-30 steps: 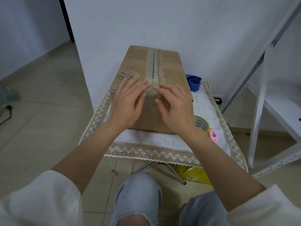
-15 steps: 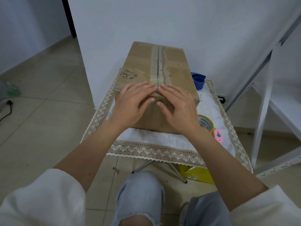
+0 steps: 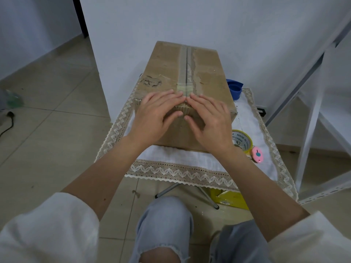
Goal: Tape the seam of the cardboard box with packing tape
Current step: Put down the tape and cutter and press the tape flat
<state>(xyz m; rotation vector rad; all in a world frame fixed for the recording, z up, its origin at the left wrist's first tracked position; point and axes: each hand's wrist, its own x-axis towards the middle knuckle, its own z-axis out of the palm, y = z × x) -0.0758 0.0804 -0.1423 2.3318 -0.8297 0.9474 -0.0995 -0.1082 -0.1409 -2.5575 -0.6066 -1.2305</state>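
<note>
Two bare hands lie flat, palms down, over the near top edge of a cardboard box [image 3: 185, 86], gripping nothing. The left hand [image 3: 155, 114] and right hand [image 3: 209, 120] meet fingertip to fingertip at the middle seam, thumbs draped down the near face, most likely pressing the packing tape strip [image 3: 183, 73] so its end folds over the edge and sticks. The box stands lengthwise on a small tabletop under a lace-trimmed white cloth [image 3: 180, 174], its near face set back from the near edge and its far end toward the white wall. By the right edge, just beside the box, a yellow tape roll [image 3: 242, 141] and a pink cutter [image 3: 257, 154] lie close by, probably kept within reach. Farther back along that edge a blue object [image 3: 234, 87] sits partly hidden behind the box.
</note>
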